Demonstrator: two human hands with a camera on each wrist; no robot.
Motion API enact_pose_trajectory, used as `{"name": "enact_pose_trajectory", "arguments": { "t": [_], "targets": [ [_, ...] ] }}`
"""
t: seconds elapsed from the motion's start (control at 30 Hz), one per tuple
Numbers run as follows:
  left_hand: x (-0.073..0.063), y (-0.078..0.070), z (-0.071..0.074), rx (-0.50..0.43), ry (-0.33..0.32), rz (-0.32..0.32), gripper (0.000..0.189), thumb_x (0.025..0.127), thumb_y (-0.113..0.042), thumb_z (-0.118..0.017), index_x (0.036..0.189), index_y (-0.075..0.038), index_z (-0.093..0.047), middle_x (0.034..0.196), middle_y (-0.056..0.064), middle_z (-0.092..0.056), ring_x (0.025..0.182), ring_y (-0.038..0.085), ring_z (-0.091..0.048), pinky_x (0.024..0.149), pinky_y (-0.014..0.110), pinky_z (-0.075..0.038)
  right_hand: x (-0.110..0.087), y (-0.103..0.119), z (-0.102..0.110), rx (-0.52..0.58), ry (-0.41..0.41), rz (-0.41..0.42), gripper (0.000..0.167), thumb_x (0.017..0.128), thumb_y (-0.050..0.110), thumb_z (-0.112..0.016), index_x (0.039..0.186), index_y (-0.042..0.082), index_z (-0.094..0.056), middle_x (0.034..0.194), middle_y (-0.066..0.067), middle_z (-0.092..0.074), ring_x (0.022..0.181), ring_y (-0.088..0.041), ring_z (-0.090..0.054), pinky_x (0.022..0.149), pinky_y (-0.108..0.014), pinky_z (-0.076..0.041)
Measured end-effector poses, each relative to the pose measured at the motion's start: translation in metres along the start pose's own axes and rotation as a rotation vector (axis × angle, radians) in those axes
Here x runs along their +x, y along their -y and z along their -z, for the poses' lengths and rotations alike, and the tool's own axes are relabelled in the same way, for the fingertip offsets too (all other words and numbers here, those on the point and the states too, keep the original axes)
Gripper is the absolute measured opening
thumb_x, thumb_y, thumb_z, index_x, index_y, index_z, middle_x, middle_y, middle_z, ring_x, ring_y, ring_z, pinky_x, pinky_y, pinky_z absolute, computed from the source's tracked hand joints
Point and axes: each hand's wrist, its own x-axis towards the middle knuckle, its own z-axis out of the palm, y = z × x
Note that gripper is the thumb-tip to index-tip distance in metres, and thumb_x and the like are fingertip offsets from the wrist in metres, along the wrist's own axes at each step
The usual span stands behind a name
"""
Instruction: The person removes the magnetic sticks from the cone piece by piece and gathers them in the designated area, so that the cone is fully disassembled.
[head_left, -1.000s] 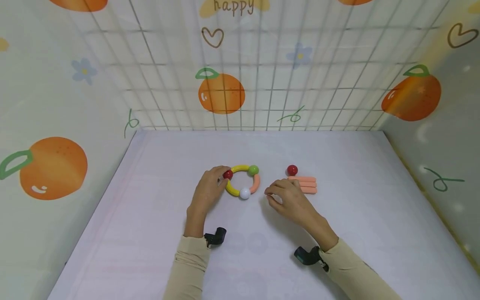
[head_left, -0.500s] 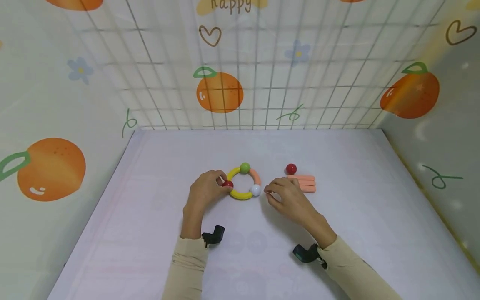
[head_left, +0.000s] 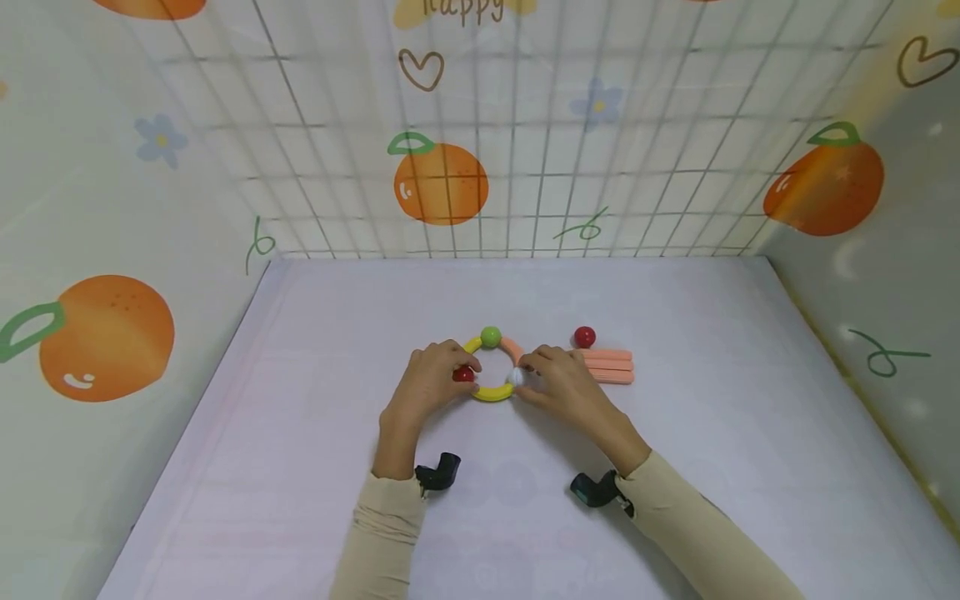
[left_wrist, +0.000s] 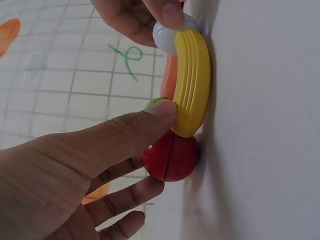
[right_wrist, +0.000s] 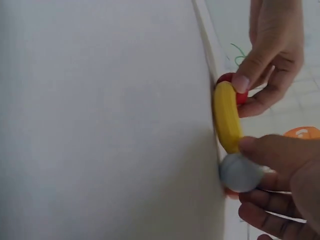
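Observation:
A ring of curved rods and balls lies on the table in the head view. My left hand [head_left: 427,383] holds its red ball [head_left: 463,374] at the left, thumb on the near side and fingers behind. My right hand [head_left: 573,390] has thumb and fingers about the white ball [right_wrist: 240,172] at the right, which it partly hides in the head view. Between these balls runs a yellow curved rod [left_wrist: 192,82], touched by both thumbs. At the far side sits a green ball [head_left: 491,337], between a second yellow rod [head_left: 472,344] and a salmon-pink curved rod [head_left: 512,349].
Several straight salmon-pink sticks [head_left: 611,366] lie side by side just right of my right hand. A loose red ball [head_left: 584,337] rests behind them. Printed cloth walls with oranges [head_left: 441,183] enclose the table [head_left: 300,333] at the back and sides.
The ring has turned counterclockwise: the red ball came nearer, the green ball shifted to the far middle, the white ball to the right. My right hand has moved left onto the white ball.

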Motion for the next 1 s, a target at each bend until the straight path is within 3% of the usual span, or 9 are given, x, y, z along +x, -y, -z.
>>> {"name": "enact_pose_trajectory", "arguments": {
  "t": [0.17, 0.5, 0.7, 0.87, 1.0],
  "targets": [
    [0.001, 0.002, 0.001, -0.129, -0.009, 0.03, 0.023, 0.081, -0.013, -0.085, 0.102, -0.011, -0.077, 0.105, 0.003, -0.064, 0.097, 0.023, -0.059, 0.085, 0.037, -0.05, 0.007, 0.003, -0.003, 0.011, 0.032, -0.034, 0.039, 0.084, 0.025, -0.083, 0.116, 0.005, -0.072, 0.108, -0.01, -0.064, 0.097, -0.026, -0.062, 0.085, -0.047, -0.045],
    [0.001, 0.006, -0.001, -0.213, -0.006, 0.013, 0.022, 0.08, -0.007, -0.085, 0.1, -0.007, -0.077, 0.101, 0.004, -0.064, 0.092, 0.023, -0.06, 0.083, 0.035, -0.05, 0.011, 0.007, -0.003, 0.074, 0.069, -0.09, 0.034, 0.077, 0.024, -0.081, 0.105, 0.005, -0.074, 0.098, -0.006, -0.062, 0.089, -0.023, -0.058, 0.08, -0.042, -0.046],
    [0.002, 0.005, -0.005, -0.24, -0.011, -0.031, 0.023, 0.078, -0.007, -0.086, 0.099, -0.007, -0.077, 0.097, 0.004, -0.063, 0.089, 0.022, -0.058, 0.082, 0.035, -0.049, 0.005, 0.006, 0.008, 0.093, -0.007, -0.085, 0.031, 0.075, 0.021, -0.079, 0.102, 0.005, -0.073, 0.093, -0.004, -0.061, 0.084, -0.021, -0.055, 0.078, -0.039, -0.043],
    [0.001, 0.005, -0.004, -0.242, -0.023, -0.018, 0.022, 0.077, -0.006, -0.087, 0.097, -0.007, -0.076, 0.095, 0.004, -0.062, 0.088, 0.023, -0.057, 0.081, 0.035, -0.048, 0.004, 0.002, 0.013, 0.056, -0.071, -0.049, 0.03, 0.076, 0.018, -0.076, 0.101, 0.002, -0.073, 0.094, -0.007, -0.062, 0.085, -0.023, -0.055, 0.076, -0.038, -0.04],
    [0.001, 0.006, -0.005, -0.252, -0.005, -0.022, 0.023, 0.079, -0.007, -0.086, 0.1, -0.007, -0.076, 0.097, 0.004, -0.061, 0.089, 0.024, -0.057, 0.081, 0.035, -0.048, 0.0, -0.006, 0.02, 0.085, -0.126, -0.049, 0.028, 0.076, 0.015, -0.077, 0.101, 0.003, -0.072, 0.094, -0.007, -0.063, 0.084, -0.023, -0.057, 0.077, -0.039, -0.039]
  ]
}}
